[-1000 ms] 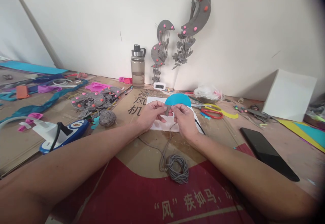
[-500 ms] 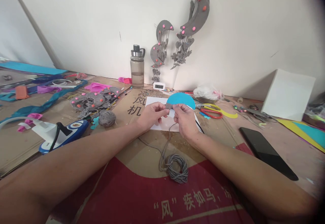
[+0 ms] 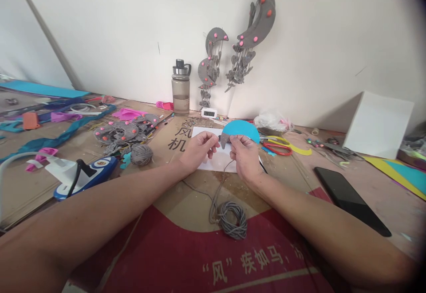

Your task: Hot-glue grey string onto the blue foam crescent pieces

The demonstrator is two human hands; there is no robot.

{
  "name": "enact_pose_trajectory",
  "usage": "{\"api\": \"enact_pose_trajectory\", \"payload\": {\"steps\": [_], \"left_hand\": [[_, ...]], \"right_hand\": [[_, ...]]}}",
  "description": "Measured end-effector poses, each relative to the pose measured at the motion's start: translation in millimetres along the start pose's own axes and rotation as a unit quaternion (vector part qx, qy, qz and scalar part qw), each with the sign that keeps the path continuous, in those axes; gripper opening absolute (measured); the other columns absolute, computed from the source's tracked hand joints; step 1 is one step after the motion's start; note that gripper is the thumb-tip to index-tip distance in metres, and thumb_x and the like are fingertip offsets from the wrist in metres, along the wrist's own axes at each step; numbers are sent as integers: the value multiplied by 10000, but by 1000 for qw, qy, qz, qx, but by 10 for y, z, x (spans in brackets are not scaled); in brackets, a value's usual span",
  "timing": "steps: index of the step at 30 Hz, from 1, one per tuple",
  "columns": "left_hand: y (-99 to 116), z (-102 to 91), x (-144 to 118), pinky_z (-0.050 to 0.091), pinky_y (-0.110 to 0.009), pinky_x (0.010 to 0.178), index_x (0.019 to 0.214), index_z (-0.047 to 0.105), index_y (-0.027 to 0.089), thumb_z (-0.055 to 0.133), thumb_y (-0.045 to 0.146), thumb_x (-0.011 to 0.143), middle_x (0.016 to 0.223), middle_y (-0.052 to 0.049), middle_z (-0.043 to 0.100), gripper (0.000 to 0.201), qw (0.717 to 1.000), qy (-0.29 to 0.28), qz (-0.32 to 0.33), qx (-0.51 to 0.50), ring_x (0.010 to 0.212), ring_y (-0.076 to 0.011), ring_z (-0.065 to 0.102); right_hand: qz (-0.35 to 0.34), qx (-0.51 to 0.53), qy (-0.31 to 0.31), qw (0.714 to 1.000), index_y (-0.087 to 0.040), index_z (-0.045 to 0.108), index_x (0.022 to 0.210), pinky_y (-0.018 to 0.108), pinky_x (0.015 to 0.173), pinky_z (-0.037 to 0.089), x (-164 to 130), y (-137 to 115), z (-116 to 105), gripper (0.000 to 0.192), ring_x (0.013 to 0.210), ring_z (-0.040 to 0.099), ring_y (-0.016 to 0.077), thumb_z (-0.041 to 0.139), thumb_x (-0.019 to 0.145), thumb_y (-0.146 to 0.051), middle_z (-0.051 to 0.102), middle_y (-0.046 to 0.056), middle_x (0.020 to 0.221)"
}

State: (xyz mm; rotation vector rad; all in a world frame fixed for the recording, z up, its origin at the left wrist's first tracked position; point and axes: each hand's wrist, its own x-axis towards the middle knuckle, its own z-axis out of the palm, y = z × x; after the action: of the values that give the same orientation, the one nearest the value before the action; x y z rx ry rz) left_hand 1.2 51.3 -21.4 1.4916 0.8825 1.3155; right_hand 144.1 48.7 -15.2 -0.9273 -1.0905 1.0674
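Observation:
My right hand (image 3: 245, 153) pinches a small grey curved piece (image 3: 224, 139), which looks like a crescent end, in front of the blue paper disc (image 3: 241, 130). Just left of that piece is my left hand (image 3: 200, 150), thumb and forefinger pressed together; whatever may be between them is too small to make out. Below the right hand a grey cord (image 3: 219, 182) runs down to a loose coil (image 3: 233, 220) on the cardboard. Both hands are above a white sheet (image 3: 213, 165).
A grey yarn ball (image 3: 141, 154) and a power strip (image 3: 89, 173) are to the left. Behind stand a water bottle (image 3: 181, 90) and a small digital clock (image 3: 209, 113). Red-handled scissors (image 3: 278, 146) and a phone (image 3: 349, 200) lie right. Grey moon hangings (image 3: 261, 22) hang on the wall.
My hands have drawn slightly apart. The right one has shifted a little right and turned the grey piece, so more of its curved shape shows; the left fingers have come off it.

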Motion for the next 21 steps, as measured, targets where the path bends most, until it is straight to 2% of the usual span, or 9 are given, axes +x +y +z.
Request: {"api": "enact_pose_trajectory", "payload": {"steps": [3,7,15,21], "left_hand": [[27,24,-42,431,-206,508,860,577,159,634,307,771,732,-8,612,183,998,1,26,55,555,-74,526],[28,36,-59,430,-205,523,818,580,159,613,256,757,730,-11,631,120,996,21,38,72,567,-77,542],[-51,17,-17,427,-208,492,828,591,169,570,294,780,733,-15,646,135,995,26,13,95,553,-85,559],[-45,42,-10,420,-204,479,828,575,167,561,241,774,724,-19,640,93,994,28,-14,102,548,-85,551]], "right_hand": [[-5,1,-7,1000,-204,486,682,229,414,216,-5,-7,5,264,429,260,58,646,714,-411,341,-95,500],[-2,-8,-7,1000,-206,487,681,234,417,217,-24,-10,10,257,433,260,59,642,713,-408,354,-92,501],[-12,-27,2,1000,-200,507,712,231,416,241,-7,35,-5,254,438,288,60,649,715,-410,405,-85,519],[-15,-34,11,999,-194,516,708,228,409,237,3,46,-4,258,438,287,59,655,698,-411,419,-83,520]]}}
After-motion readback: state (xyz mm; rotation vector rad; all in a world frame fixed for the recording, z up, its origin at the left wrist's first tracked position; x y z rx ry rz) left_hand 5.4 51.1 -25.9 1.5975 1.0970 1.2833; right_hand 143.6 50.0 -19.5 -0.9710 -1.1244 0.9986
